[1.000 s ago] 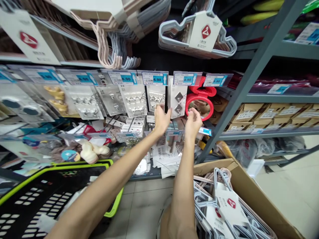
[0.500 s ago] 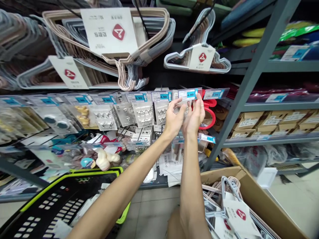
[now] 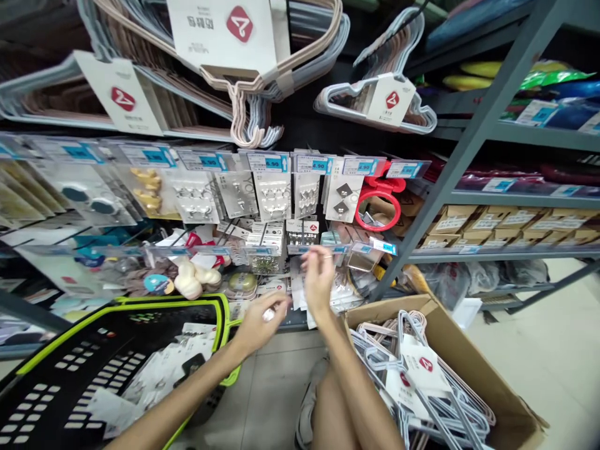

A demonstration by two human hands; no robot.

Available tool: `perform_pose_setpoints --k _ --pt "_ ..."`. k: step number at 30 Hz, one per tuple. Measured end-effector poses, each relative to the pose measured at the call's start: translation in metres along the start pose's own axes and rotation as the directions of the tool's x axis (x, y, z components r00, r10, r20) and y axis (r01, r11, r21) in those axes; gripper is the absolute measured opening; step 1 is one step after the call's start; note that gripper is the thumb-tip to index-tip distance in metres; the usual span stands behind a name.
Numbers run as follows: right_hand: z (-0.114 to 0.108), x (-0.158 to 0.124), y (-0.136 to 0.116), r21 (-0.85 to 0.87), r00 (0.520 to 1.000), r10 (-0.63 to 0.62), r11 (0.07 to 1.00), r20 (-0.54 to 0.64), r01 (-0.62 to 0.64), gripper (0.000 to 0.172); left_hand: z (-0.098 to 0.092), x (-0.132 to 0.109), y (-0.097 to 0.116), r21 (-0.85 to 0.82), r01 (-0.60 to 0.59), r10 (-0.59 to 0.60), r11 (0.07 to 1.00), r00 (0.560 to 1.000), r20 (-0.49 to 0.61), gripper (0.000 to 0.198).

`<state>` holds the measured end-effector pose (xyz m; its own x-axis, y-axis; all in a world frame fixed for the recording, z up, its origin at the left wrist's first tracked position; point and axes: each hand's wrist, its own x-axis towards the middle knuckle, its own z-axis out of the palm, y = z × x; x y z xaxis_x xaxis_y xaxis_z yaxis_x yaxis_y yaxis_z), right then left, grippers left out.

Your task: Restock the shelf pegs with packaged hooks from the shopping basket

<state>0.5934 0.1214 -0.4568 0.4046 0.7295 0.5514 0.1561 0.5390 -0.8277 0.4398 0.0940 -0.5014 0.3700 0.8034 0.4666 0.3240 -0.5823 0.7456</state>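
My left hand (image 3: 260, 322) is closed around a small white piece (image 3: 269, 314), too blurred to name; it is in front of the lower shelf, beside the basket's green rim. To its right, my right hand (image 3: 319, 281) is raised with fingers loosely bent and apart, and nothing shows in it. Behind and above it hangs a card with two dark diamond shapes (image 3: 344, 200). Beside that card is a red-rimmed round mirror-like item (image 3: 379, 209). Several carded small hooks (image 3: 274, 195) hang along the row, under price tags (image 3: 319, 165).
A black basket (image 3: 70, 381) with a green rim holds carded packs (image 3: 171, 365) at lower left. An open cardboard box (image 3: 497, 375) of clothes hangers (image 3: 407, 356) stands at lower right. Hanger bundles (image 3: 126, 94) hang above. A grey shelf post (image 3: 462, 169) rises at right.
Both hands have come down and away from the hanging row, the left one toward the basket. The diamond-patterned card they covered now shows. The view has tilted downward.
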Motion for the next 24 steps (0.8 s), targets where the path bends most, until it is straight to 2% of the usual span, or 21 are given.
perform_pose_setpoints --k 1,2,3,5,6,7,8,9,10,11,14,16,17,20,24 --pt "0.015 -0.020 0.008 -0.105 0.985 -0.001 0.994 0.173 0.019 0.025 -0.014 -0.029 -0.029 0.081 0.089 -0.091 0.993 0.996 0.023 0.031" --pt "0.030 -0.040 0.017 -0.209 0.933 0.003 0.975 0.361 0.077 0.026 -0.030 -0.055 -0.059 0.157 0.172 -0.184 0.972 0.981 0.061 0.037" --pt "0.046 -0.059 0.027 -0.293 0.842 0.018 0.941 0.539 0.168 0.027 -0.046 -0.076 -0.090 0.231 0.256 -0.280 0.939 0.957 0.080 0.042" --pt "0.075 -0.098 0.048 -0.336 0.590 0.042 0.854 0.806 0.398 0.030 -0.078 -0.108 -0.146 0.395 0.371 -0.458 0.841 0.876 0.153 0.038" --pt "0.087 -0.119 0.059 -0.291 0.454 0.041 0.818 0.890 0.497 0.031 -0.094 -0.120 -0.171 0.487 0.404 -0.544 0.774 0.819 0.184 0.032" --pt "0.097 -0.141 0.070 -0.225 0.327 0.033 0.790 0.945 0.570 0.032 -0.109 -0.129 -0.192 0.603 0.419 -0.640 0.679 0.740 0.207 0.027" --pt "0.104 -0.163 0.079 -0.155 0.214 0.024 0.770 0.977 0.618 0.032 -0.124 -0.137 -0.212 0.723 0.409 -0.743 0.557 0.634 0.214 0.026" --pt "0.109 -0.185 0.088 -0.098 0.126 0.021 0.756 0.992 0.647 0.032 -0.137 -0.144 -0.230 0.764 0.432 -0.805 0.479 0.563 0.187 0.024" --pt "0.111 -0.205 0.095 -0.069 0.068 0.032 0.743 0.997 0.666 0.033 -0.149 -0.151 -0.246 0.779 0.458 -0.844 0.428 0.510 0.164 0.024" --pt "0.112 -0.223 0.100 -0.064 0.036 0.054 0.726 0.998 0.684 0.036 -0.161 -0.157 -0.262 0.784 0.481 -0.871 0.391 0.468 0.148 0.028" --pt "0.113 -0.256 0.109 -0.139 0.054 0.147 0.664 0.988 0.734 0.052 -0.185 -0.171 -0.301 0.787 0.535 -0.926 0.305 0.361 0.114 0.041" --pt "0.116 -0.262 0.107 -0.163 0.046 0.195 0.643 0.980 0.748 0.055 -0.192 -0.177 -0.319 0.782 0.550 -0.939 0.293 0.321 0.126 0.049" --pt "0.119 -0.261 0.105 -0.160 0.030 0.208 0.644 0.978 0.748 0.054 -0.192 -0.179 -0.325 0.776 0.551 -0.938 0.305 0.315 0.145 0.053" --pt "0.128 -0.252 0.099 -0.150 0.002 0.221 0.657 0.975 0.739 0.050 -0.184 -0.181 -0.336 0.746 0.537 -0.909 0.395 0.347 0.231 0.062" --pt "0.138 -0.247 0.097 -0.171 0.012 0.242 0.650 0.970 0.740 0.043 -0.167 -0.183 -0.344 0.716 0.482 -0.847 0.505 0.437 0.304 0.057"
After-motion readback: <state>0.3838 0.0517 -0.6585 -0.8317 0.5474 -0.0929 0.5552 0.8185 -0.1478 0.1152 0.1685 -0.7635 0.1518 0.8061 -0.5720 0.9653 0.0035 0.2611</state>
